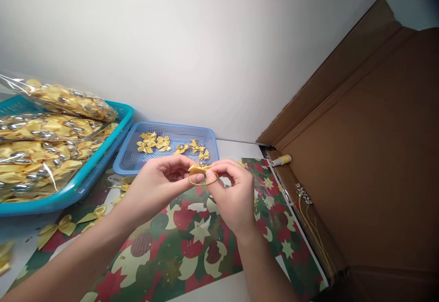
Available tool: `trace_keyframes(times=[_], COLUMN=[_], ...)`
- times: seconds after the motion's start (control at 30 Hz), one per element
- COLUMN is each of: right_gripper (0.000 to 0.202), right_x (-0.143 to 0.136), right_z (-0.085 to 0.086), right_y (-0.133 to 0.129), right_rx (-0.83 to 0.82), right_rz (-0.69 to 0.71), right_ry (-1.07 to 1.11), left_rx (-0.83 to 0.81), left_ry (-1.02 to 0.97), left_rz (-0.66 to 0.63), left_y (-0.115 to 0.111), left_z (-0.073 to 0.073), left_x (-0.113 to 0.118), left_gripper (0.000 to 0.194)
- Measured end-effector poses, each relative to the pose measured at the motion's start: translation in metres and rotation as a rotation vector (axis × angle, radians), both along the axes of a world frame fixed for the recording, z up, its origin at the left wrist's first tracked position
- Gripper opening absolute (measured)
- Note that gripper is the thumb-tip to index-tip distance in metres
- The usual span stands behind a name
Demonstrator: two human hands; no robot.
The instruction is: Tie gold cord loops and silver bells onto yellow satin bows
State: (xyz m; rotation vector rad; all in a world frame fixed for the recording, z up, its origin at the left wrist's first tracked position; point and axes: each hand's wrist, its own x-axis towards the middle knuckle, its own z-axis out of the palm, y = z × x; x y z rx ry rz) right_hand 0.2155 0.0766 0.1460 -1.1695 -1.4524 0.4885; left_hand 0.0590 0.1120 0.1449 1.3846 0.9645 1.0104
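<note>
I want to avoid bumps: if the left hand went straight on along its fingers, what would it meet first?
Beyond the gold bow it holds, the left hand would probably meet the right hand first, though depth is unclear from one view.

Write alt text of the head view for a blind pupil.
A person's left hand and right hand hold a gold bow and thin loop above a patterned sheet. Beyond sits a blue basket of bows; at left, a teal basket holds bagged bows.
</note>
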Motion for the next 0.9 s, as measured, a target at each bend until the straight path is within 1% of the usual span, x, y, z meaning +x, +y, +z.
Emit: trace_keyframes(times=[0.13, 0.23, 0.3, 0.37, 0.43, 0.5, 0.53, 0.6, 0.7, 0.73, 0.83, 0.9], right_gripper=[0.013, 0.014, 0.013, 0.014, 0.026, 0.034, 0.032, 0.024, 0.034, 0.034, 0.023, 0.025], right_x=[-0.002, -0.003, -0.003, -0.003, -0.005, -0.006, -0.007, -0.008, -0.005, -0.004, 0.002, 0.007], right_z=[0.000, -0.002, -0.004, -0.007, -0.009, -0.009, -0.009, -0.009, -0.010, -0.011, -0.012, -0.014], right_y=[-0.001, 0.001, 0.004, 0.006, 0.007, 0.005, 0.004, 0.003, 0.004, 0.005, 0.010, 0.013], right_rx=[0.025, 0.028, 0.024, 0.021, -0.002, -0.078, -0.127, -0.201, -0.266, -0.301, -0.407, -0.444], right_rz=[0.005, 0.017, 0.018, -0.036, -0.081, -0.042, -0.003, 0.033, -0.004, 0.002, 0.057, 0.089], right_ry=[0.002, 0.012, 0.018, 0.007, -0.017, -0.003, 0.017, 0.032, -0.092, -0.137, -0.182, -0.170], left_rx=[0.023, 0.080, 0.155, 0.247, 0.338, 0.424, 0.469, 0.573, 0.770, 0.838, 1.001, 1.072], left_ry=[0.029, 0.061, 0.114, 0.199, 0.301, 0.411, 0.469, 0.585, 0.738, 0.780, 0.863, 0.892], left_rz=[0.031, 0.050, 0.074, 0.122, 0.195, 0.246, 0.255, 0.242, 0.214, 0.203, 0.163, 0.146], left_y=[-0.002, -0.002, -0.002, -0.001, 0.000, 0.000, 0.000, -0.001, -0.004, -0.004, -0.006, -0.007], left_z=[0.001, 0.001, -0.001, -0.003, -0.006, -0.008, -0.009, -0.011, -0.015, -0.016, -0.018, -0.019], left_x=[-0.001, -0.002, -0.003, -0.004, -0.005, -0.006, -0.006, -0.006, -0.005, -0.004, -0.002, -0.001], left_gripper=[0.024, 0.020, 0.019, 0.022, 0.024, 0.026, 0.026, 0.027, 0.027, 0.028, 0.031, 0.034])
